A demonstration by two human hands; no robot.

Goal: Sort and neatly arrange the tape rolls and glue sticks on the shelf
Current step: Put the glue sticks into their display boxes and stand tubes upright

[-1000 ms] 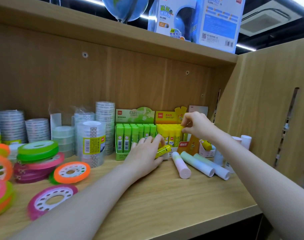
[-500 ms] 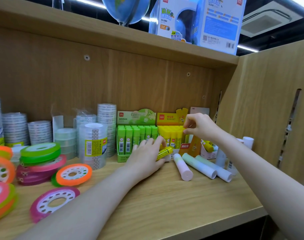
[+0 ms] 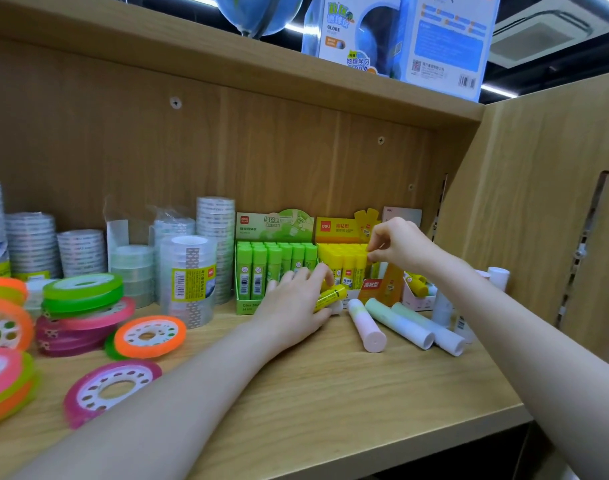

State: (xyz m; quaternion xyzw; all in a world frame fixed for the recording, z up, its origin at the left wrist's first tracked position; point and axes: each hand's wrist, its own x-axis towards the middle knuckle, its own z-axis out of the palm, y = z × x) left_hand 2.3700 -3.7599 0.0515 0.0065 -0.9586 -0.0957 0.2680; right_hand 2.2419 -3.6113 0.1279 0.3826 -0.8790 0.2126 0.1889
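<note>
Starting at the far left of the frame, flat rolls of bright tape (image 3: 83, 292) in orange, green and pink lie stacked and scattered on the wooden shelf (image 3: 331, 403), with one pink roll (image 3: 112, 388) lying alone nearer the front edge. Behind them, toward the middle left, stacks of clear tape (image 3: 188, 275) stand upright against the back panel. At centre, a green box of glue sticks (image 3: 273, 271) stands beside a yellow box of glue sticks (image 3: 344, 261), both filled with upright sticks. The left hand (image 3: 292, 306) rests on the shelf in front of the green box, its fingers curled around a loose yellow glue stick (image 3: 331, 296) that lies tilted on the wood. Just right of it, three pale tubes (image 3: 400, 323), one pink and two light green, lie side by side. The right hand (image 3: 400, 245) hovers over the right edge of the yellow box, its fingers pinching the top of a stick there. In the upper right, a globe box (image 3: 400, 39) stands on the shelf above.
</note>
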